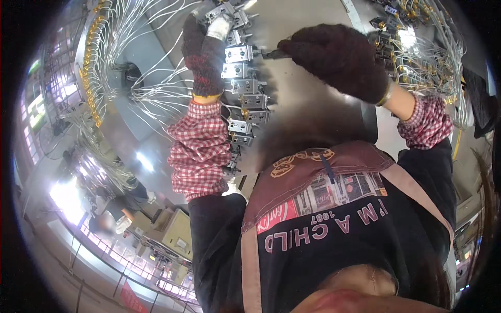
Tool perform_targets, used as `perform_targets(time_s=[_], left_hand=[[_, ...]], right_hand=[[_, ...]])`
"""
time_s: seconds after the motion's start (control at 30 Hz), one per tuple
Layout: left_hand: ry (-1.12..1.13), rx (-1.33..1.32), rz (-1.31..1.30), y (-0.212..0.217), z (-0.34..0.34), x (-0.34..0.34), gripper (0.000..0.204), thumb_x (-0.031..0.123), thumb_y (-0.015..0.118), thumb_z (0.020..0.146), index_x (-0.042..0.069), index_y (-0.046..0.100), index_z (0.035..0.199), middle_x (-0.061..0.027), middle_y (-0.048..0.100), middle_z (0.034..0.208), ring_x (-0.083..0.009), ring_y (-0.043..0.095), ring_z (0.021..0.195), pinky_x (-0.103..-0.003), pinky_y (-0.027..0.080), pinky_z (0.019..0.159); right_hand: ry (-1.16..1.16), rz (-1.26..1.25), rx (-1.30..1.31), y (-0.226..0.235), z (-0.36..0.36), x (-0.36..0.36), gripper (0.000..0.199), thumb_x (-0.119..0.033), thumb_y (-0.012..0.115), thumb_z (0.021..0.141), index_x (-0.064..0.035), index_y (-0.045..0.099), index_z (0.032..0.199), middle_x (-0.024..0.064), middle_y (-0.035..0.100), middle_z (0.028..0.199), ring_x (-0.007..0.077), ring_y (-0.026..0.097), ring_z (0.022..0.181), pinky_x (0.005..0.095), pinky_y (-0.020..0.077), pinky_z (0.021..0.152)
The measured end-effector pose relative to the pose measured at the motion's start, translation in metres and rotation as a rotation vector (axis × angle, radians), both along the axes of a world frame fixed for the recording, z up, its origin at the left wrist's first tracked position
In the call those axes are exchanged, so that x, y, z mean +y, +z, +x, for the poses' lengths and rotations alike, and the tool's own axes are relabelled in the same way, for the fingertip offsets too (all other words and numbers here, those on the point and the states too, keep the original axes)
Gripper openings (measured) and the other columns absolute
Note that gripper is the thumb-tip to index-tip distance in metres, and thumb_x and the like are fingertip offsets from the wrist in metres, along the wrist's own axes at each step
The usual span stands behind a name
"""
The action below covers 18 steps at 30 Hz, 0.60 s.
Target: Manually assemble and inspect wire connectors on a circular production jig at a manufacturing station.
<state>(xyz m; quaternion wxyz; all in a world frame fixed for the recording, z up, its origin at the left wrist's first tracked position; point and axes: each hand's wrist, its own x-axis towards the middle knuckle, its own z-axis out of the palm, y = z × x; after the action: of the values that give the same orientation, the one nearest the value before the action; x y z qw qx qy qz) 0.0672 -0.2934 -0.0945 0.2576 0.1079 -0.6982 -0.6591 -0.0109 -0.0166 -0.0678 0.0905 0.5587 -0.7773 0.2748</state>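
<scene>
Metal fixtures (pixel 237 70) stand in a row between the right hand (pixel 336 60), clenched around a dark tool (pixel 276 54), and the left hand (pixel 203 57), whose grip I can't make out. Pushed too hard, the tool could slip and scratch them.

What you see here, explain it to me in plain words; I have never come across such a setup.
There is no machine arm: these are a person's own two hands in dark gloves. The one picture comes from a wide fisheye camera on their head, looking down, so edges bend and their own body fills the lower part. In front runs a row of small silvery metal blocks. The left hand is at the upper blocks; whether it grips one is unclear. The right hand holds a dark slim object pointing toward the row. Pale wires fan out left of the left hand.
</scene>
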Motion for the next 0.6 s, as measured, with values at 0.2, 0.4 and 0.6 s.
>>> perform_targets(time_s=[0.2, 0.4, 0.6], left_hand=[[-0.008, -0.175, -0.091, 0.019, -0.007, 0.009, 0.033, 0.016, 0.065, 0.097, 0.004, 0.064, 0.128, -0.0115, 0.070, 0.111, -0.0176, 0.067, 0.099, -0.031, 0.055, 0.084], [-0.084, -0.070, 0.272, 0.040, -0.018, 0.042, 0.027, 0.010, 0.059, 0.099, 0.006, 0.058, 0.126, -0.0047, 0.066, 0.106, -0.0151, 0.066, 0.088, -0.032, 0.058, 0.077], [-0.046, -0.121, 0.285, 0.037, -0.020, 0.035, 0.028, 0.012, 0.061, 0.099, 0.006, 0.059, 0.126, -0.0051, 0.069, 0.104, -0.0147, 0.068, 0.087, -0.029, 0.057, 0.074]], right_hand=[[-0.041, -0.065, -0.621, -0.022, -0.003, -0.006, 0.031, -0.028, 0.071, 0.090, -0.0236, 0.072, 0.121, 0.0029, 0.072, 0.113, 0.0225, 0.071, 0.084, 0.0393, 0.0559, 0.066], [-0.093, 0.129, -0.112, -0.006, 0.033, -0.018, 0.034, -0.020, 0.061, 0.092, -0.0158, 0.065, 0.125, 0.0070, 0.068, 0.107, 0.0235, 0.069, 0.085, 0.0374, 0.0546, 0.068], [-0.064, -0.085, -0.123, -0.009, 0.031, -0.006, 0.040, -0.021, 0.063, 0.091, -0.0158, 0.063, 0.131, 0.0089, 0.067, 0.114, 0.0236, 0.070, 0.095, 0.0405, 0.0566, 0.073]])
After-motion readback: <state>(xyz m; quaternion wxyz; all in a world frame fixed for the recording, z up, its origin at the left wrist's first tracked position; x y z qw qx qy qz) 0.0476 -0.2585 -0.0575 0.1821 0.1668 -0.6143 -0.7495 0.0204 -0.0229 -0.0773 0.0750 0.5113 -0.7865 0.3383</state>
